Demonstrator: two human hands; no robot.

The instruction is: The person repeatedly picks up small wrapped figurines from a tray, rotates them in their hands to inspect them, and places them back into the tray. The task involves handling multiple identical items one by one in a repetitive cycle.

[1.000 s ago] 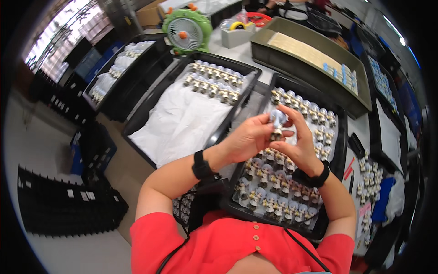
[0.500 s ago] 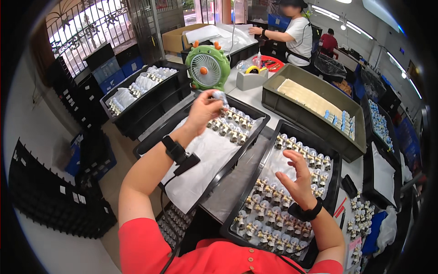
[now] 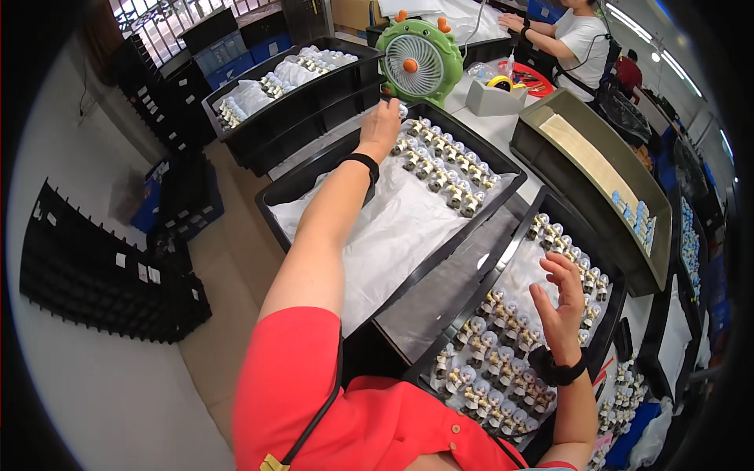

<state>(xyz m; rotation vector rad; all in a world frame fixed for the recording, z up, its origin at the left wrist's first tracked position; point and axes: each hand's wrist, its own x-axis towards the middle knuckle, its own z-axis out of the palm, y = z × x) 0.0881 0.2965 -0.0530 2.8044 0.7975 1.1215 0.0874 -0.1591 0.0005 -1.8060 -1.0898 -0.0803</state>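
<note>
Left hand [image 3: 382, 125] is stretched to the far end of the black plastic tray lined with white paper [image 3: 369, 235], fingers curled down at the end of the rows of small cream-and-metal fittings [image 3: 441, 161] standing along the tray's far side; whether it grips a fitting cannot be told, since the back of the hand covers the fingertips. Right hand [image 3: 559, 302] hovers open, fingers spread, holding nothing, above the second black tray [image 3: 609, 345], which is packed with the same kind of fittings [image 3: 503, 361] in close rows. Judgement: the step looks like setting one piece at the end of a row. To do it well, lower it upright, in line with its neighbours and just beside the last one, and let go only once it stands, so no adjacent piece tips. Keep the forearm clear of the bare paper and the rows. Hard to make out: exact shape of the fittings, too small; the contact point under the left hand; the near end of the second tray, hidden behind the red shirt [image 3: 353, 408]. A green desk fan [image 3: 419, 63] stands just beyond the left hand.
</note>
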